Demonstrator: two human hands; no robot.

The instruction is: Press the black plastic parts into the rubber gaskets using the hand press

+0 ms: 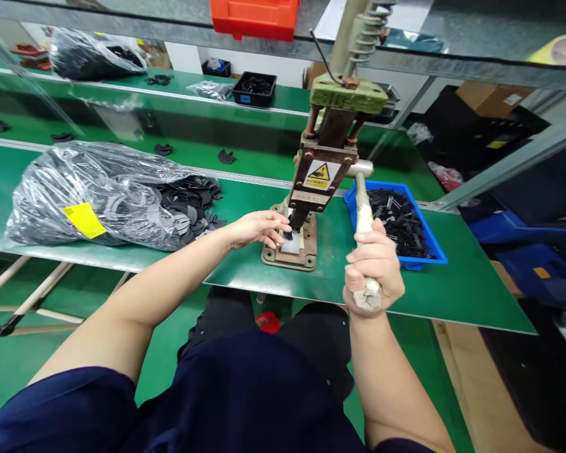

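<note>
Workbench: a green-topped bench [453,296] is set across the view, so that the press and both stocks of parts lie within arm's reach.
Plastic bag: a large clear bag [89,195] of flat black pieces is laid on its side at the left, its mouth turned toward the press, so that pieces spill out near the left hand.
Hand press: a small lever press [327,170] with a yellow warning label is stood at the bench's near edge, between the bag and the tray.
Blue tray: a shallow blue tray [438,248] of small black parts is placed just right of the press base.
Lever handle: the pale handle [364,214] is angled down toward the person, its end wrapped for grip.
Right hand: the right hand [373,270] is wrapped in a fist around the handle's lower end.
Left hand: the left hand [259,228] is held at the press base, fingertips pressed together on a small dark piece.
Small piece: the dark piece [288,235] is kept on the pale base plate, directly under the ram.
</note>
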